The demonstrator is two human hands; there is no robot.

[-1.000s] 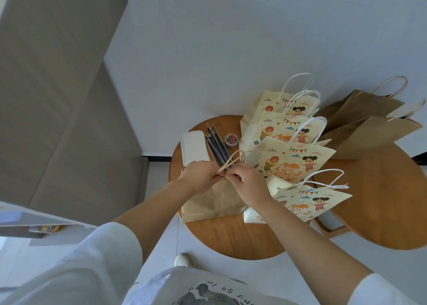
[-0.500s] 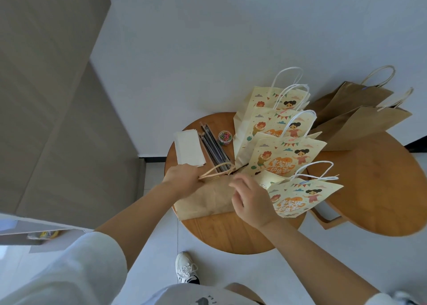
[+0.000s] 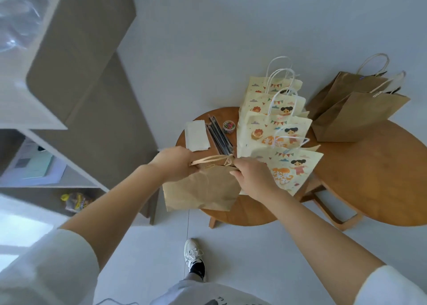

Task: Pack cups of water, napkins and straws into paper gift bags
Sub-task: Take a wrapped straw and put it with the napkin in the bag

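A plain brown paper bag (image 3: 203,189) stands at the near edge of the small round wooden table (image 3: 245,214). My left hand (image 3: 175,166) grips its top edge and twine handles on the left side. My right hand (image 3: 254,175) grips the top edge on the right. Behind the bag lie a stack of white napkins (image 3: 196,135) and a bundle of dark wrapped straws (image 3: 218,136). Several cream printed gift bags (image 3: 275,129) stand in a row to the right. No cups are visible.
A small clear tub of coloured clips (image 3: 229,126) sits behind the straws. Two larger brown bags (image 3: 355,110) stand on a second wooden table (image 3: 381,184) at the right. A grey cabinet (image 3: 87,101) lies to the left. My shoe (image 3: 194,256) is on the floor below.
My right hand came back onto the bag's top edge after lifting off it. The bag's handles now lie flatter between both hands. The camera moved back and up.
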